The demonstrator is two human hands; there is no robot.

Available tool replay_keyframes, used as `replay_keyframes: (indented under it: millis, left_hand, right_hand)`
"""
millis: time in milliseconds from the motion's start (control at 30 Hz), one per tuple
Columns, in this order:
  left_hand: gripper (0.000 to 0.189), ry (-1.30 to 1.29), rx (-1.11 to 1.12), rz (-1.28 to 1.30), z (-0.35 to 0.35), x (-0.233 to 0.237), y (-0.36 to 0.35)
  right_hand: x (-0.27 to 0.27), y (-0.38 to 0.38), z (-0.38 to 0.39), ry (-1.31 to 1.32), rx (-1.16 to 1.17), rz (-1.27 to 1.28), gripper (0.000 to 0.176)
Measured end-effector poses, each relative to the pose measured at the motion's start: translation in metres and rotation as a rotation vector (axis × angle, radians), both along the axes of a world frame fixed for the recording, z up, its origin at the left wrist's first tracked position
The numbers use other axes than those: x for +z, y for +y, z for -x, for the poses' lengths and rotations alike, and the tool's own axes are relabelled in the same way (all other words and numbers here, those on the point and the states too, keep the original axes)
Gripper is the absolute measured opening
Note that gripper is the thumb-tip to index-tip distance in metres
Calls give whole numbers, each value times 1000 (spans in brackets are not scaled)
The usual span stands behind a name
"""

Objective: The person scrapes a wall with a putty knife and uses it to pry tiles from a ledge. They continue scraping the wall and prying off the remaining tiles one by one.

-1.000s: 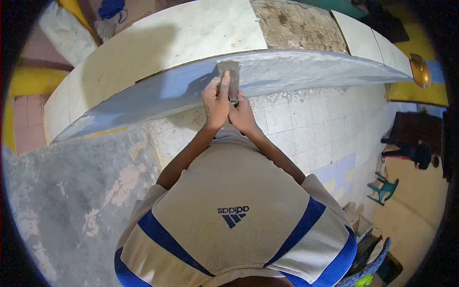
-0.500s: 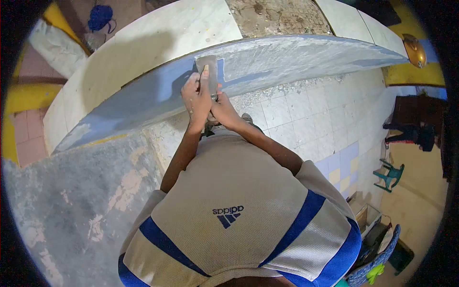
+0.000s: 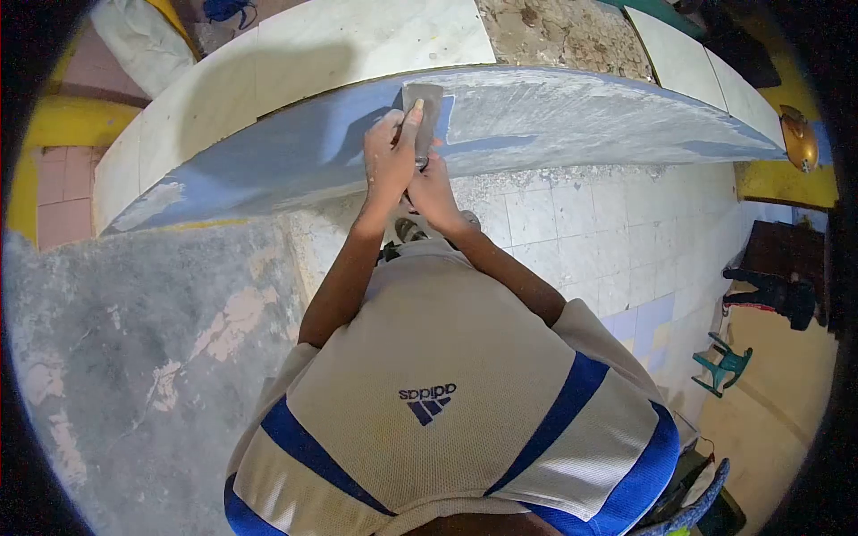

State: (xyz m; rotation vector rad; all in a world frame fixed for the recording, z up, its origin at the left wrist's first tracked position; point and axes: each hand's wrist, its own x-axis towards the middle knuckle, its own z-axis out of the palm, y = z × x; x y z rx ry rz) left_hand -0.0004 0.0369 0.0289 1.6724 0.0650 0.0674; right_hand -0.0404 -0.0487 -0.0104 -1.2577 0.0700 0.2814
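A scraper with a broad, flat grey metal blade (image 3: 429,109) lies against the blue-painted upright face of a ledge (image 3: 304,147). My left hand (image 3: 390,166) is closed round the lower blade, its thumb pressed along the metal. Just below and to the right, my right hand (image 3: 433,193) grips the scraper's handle end, which the fingers mostly hide. To the right of the blade, the paint gives way to a whitish, scraped surface (image 3: 554,107), with blue patches left in it.
White tiles (image 3: 393,40) top the ledge, with a rough bare section (image 3: 563,36) between them. Crumbs lie along its foot on the tiled floor (image 3: 572,214). A grey, patchy surface (image 3: 134,330) fills the left. Far right are a green chair (image 3: 722,364) and a person in dark clothes (image 3: 778,295).
The view has shifted, so ledge, hands and scraper sit farther right and higher in the picture. Both hands keep their hold, and the blade stays at nearly the same spot on the ledge.
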Motion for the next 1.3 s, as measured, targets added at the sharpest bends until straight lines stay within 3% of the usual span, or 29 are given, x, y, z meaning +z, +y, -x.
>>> replay_keyframes:
  millis: [100, 200, 233, 367, 467, 533, 567, 633, 667, 733, 800, 867, 933, 1033, 1067, 1133, 1167, 1200, 1233, 1300]
  left_hand:
    - [34, -65, 35, -37, -4, -5, -1]
    - [33, -32, 52, -317, -7, -6, 2]
    - [44, -82, 106, -109, -7, -14, -2]
    - [41, -70, 59, -113, -11, -19, 5]
    - [36, -33, -4, -146, -8, -10, 9]
    - [33, 5, -97, -155, 9, 27, 14]
    - [34, -49, -160, -120, 10, 22, 17]
    - [38, -152, -282, -41, 16, -13, 30]
    - [43, -73, -388, -109, 19, -34, 40]
    - [53, 93, -597, -249, 32, -84, 73]
    - [62, 324, -713, -683, 57, -136, 104]
    - [67, 466, -798, -1209, 87, -173, 133]
    - [56, 348, -657, -953, 106, -204, 161]
    - [44, 472, -466, -535, 96, -185, 162]
    - [42, 465, -463, -540, 91, -175, 157]
    - [37, 448, -446, -546, 72, -145, 133]
    - [40, 455, -454, -431, 64, -142, 120]
    - [42, 433, -539, -393, 52, -130, 102]
    - [44, 408, -623, -355, 41, -108, 80]
    - [49, 288, -633, -296, 32, -33, 28]
  right_hand:
    - [2, -4, -4, 29, 11, -63, 16]
    - [6, -4, 0, 26, 24, -65, 16]
    - [12, -1, 0, -11, 1, -22, 15]
    - [8, -2, -2, 94, -27, -145, 17]
    - [10, 2, -2, 53, -64, -24, 16]
    - [-10, -16, -6, 81, 133, -30, 17]
    - [-21, -30, -10, 93, 229, -27, 17]
    - [-15, -46, -5, -93, 194, 236, 19]
    - [-13, -55, 0, -182, 181, 368, 21]
    - [-22, -81, 7, -93, 270, 581, 28]
    - [-36, -110, 13, 25, 374, 905, 33]
    - [-60, -144, 26, -3, 402, 1016, 33]
    - [-62, -165, 29, 1, 394, 1047, 36]
    - [-40, -182, 29, -33, 354, 926, 48]
    - [-31, -182, 28, -61, 329, 854, 50]
    - [-2, -176, 20, -125, 284, 712, 52]
    - [25, -172, 13, -69, 371, 713, 54]
    - [31, -173, 10, -178, 372, 738, 54]
    - [35, -175, 7, -289, 372, 762, 54]
    - [55, -178, 2, -242, 404, 717, 54]
